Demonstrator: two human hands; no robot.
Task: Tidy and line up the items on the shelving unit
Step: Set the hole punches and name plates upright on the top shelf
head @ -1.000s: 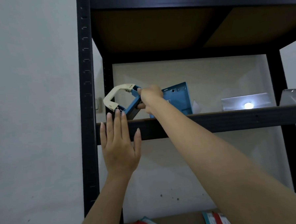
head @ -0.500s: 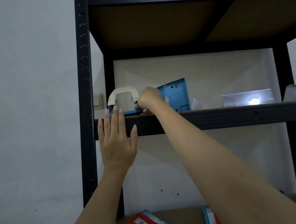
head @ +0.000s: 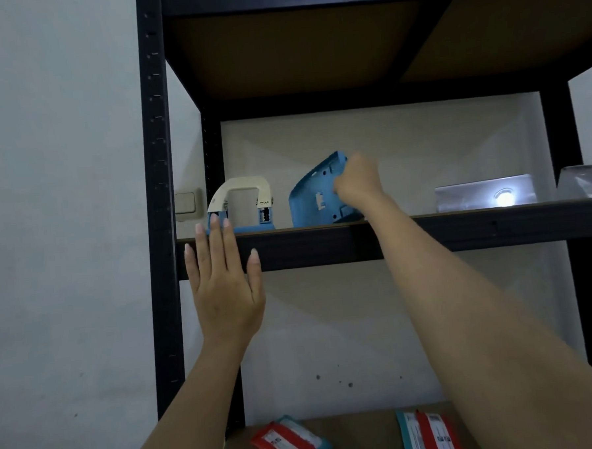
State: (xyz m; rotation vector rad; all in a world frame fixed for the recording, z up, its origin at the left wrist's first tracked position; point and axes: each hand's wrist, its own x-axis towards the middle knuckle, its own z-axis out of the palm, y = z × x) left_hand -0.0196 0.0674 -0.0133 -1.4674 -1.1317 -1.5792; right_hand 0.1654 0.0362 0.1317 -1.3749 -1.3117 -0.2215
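My right hand (head: pixel 357 183) grips the top corner of the tilted blue plastic device (head: pixel 315 199), likely to square it beside the hole punch (head: pixel 243 203) at the left end of the shelf (head: pixel 459 229); my left hand (head: pixel 224 290) lies flat, fingers straight, steadying on the front edge

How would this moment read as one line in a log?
right hand: grips tilted blue plastic panel | left hand: open, fingers straight, at black shelf edge | cream-and-blue hole punch: upright, left of panel
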